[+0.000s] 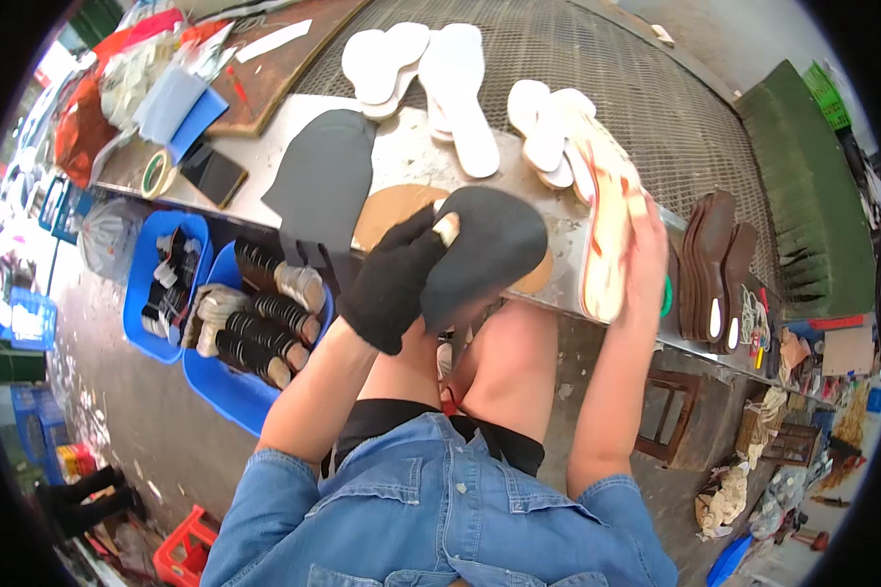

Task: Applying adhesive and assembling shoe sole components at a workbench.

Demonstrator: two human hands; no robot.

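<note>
- Denim shirt (440, 519) fills the lower middle of the head view, with both bare forearms rising from it toward the tabletop (411, 147).
- Left hand (394, 279) wears a black glove and is curled closed around the edge of a dark grey shoe-upper piece (485, 249), holding it in the air just in front of the tabletop edge; a pale fingertip or tool tip shows at the top of the glove, and which it is cannot be told.
- Right hand (644, 249) is bare, fingers wrapped round the side of a tan insole (607, 235) held up on edge, near the grey piece but apart from it.
- On the tabletop behind the hands lie a flat dark grey upper cut-out (323, 181) and a brown oval sole board (392, 210) beside it.
- Farther back, white insoles (440, 73) rest in loose groups on a metal mesh surface (656, 117).
- At the right, dark brown soles (715, 264) stand stacked on edge.
- At the left, a roll of tape (157, 174) and a black phone (212, 173) lie near the tabletop corner.
- Below, blue bins (225, 377) on the floor hold rolled shoe parts.
</note>
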